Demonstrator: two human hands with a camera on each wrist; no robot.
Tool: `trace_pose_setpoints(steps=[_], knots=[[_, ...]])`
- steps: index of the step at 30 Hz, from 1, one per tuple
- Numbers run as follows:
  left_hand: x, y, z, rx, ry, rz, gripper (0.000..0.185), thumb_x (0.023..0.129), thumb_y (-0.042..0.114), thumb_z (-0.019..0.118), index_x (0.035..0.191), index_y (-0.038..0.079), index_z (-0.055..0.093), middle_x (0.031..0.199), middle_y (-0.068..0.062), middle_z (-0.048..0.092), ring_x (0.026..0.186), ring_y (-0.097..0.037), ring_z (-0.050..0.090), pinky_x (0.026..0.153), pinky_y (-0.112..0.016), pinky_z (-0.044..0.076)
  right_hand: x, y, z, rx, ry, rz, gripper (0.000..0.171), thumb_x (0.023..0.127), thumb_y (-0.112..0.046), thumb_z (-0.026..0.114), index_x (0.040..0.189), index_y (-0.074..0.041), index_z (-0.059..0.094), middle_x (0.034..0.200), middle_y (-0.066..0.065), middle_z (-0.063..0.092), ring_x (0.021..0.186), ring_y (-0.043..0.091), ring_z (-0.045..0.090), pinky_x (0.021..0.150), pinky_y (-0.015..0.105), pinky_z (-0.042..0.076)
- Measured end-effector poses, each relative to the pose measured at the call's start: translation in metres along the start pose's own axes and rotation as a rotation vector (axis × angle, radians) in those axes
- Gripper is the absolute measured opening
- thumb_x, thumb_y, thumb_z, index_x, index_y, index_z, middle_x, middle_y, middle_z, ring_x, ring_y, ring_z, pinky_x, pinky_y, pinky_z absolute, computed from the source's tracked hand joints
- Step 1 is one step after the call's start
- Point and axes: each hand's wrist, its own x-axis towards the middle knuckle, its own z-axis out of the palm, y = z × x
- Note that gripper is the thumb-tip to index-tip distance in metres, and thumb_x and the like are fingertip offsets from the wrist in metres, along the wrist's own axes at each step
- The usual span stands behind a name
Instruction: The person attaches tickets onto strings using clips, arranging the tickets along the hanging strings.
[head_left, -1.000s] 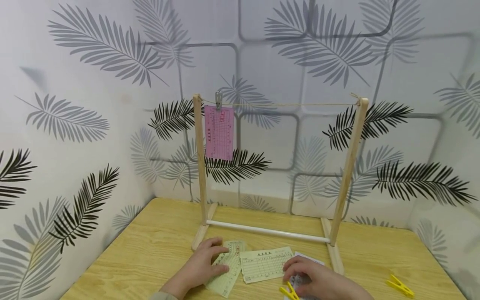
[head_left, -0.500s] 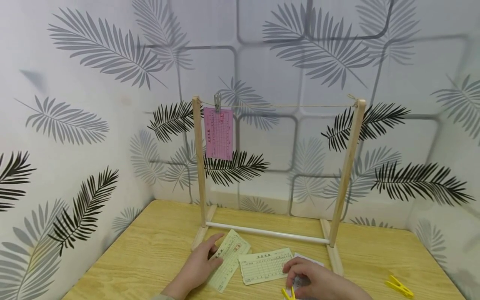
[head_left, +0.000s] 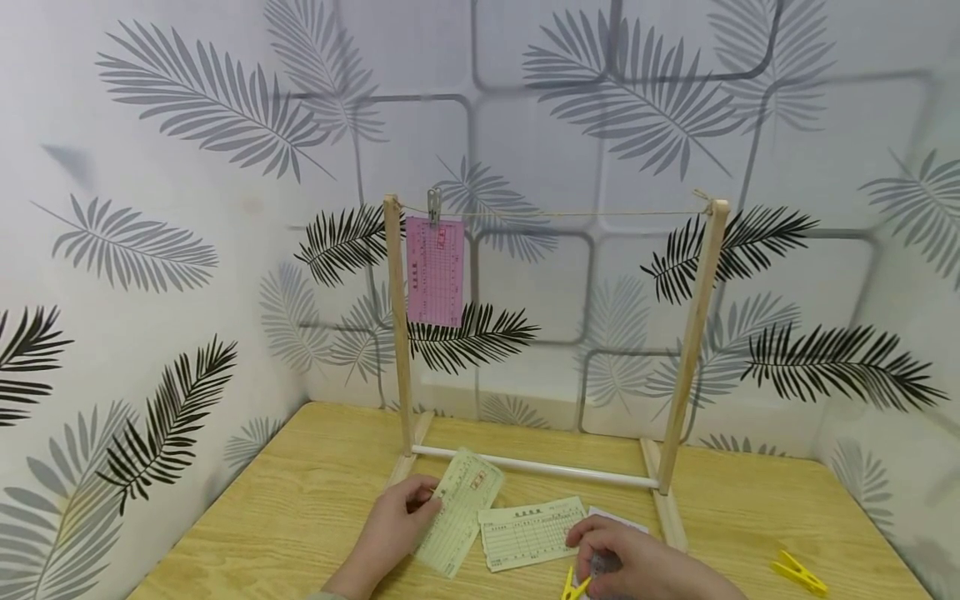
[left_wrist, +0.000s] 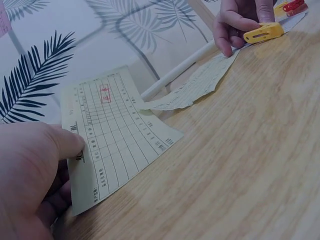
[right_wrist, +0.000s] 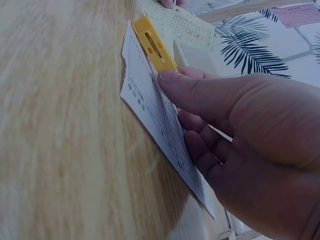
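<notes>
My left hand pinches the left edge of a pale yellow-green receipt slip, thumb on its printed face. The slip's far end is raised off the table, as the left wrist view shows. A second yellow-green slip lies to its right. At the right, my right hand pinches a yellow clothespin between thumb and fingers. That hand is above a white printed slip, which it partly hides in the head view.
A wooden frame with a string stands behind. A metal clip holds a pink slip on the string's left end. Another yellow clothespin lies at right; a red clothespin shows in the left wrist view.
My left hand has taken hold of the left yellow-green slip and lifted it, its far end moving away from me. My right hand has barely moved, while the yellow clothespin in it has turned.
</notes>
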Motion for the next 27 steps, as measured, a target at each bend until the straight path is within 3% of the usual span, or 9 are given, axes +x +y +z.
trace_pose_setpoints(steps=[9, 17, 27], knots=[[0.003, -0.002, 0.000, -0.052, 0.106, -0.023, 0.010, 0.104, 0.007, 0.077, 0.113, 0.008, 0.078, 0.097, 0.000, 0.074, 0.093, -0.017, 0.067, 0.083, -0.027, 0.055, 0.002, 0.001, -0.002, 0.047, 0.062, 0.057, 0.007, 0.109, -0.008, 0.070, 0.109, -0.001, 0.067, 0.143, 0.023, 0.062, 0.135, 0.015, 0.058, 0.102, 0.026, 0.051], [0.005, -0.003, -0.001, -0.091, 0.164, -0.050, 0.007, 0.103, 0.006, 0.078, 0.110, 0.008, 0.078, 0.095, -0.001, 0.072, 0.091, -0.017, 0.066, 0.080, -0.026, 0.054, 0.007, 0.000, -0.001, 0.124, 0.134, 0.066, 0.004, 0.106, 0.006, 0.066, 0.109, 0.003, 0.067, 0.133, 0.022, 0.068, 0.109, 0.014, 0.066, 0.089, 0.025, 0.056], [0.007, -0.003, -0.001, -0.132, 0.216, -0.049, 0.012, 0.102, 0.004, 0.078, 0.114, 0.007, 0.077, 0.098, -0.003, 0.075, 0.094, -0.017, 0.068, 0.082, -0.025, 0.055, 0.011, -0.007, -0.002, 0.082, 0.229, 0.180, 0.008, 0.106, -0.006, 0.073, 0.111, 0.000, 0.070, 0.121, 0.012, 0.073, 0.103, 0.016, 0.069, 0.085, 0.026, 0.056]])
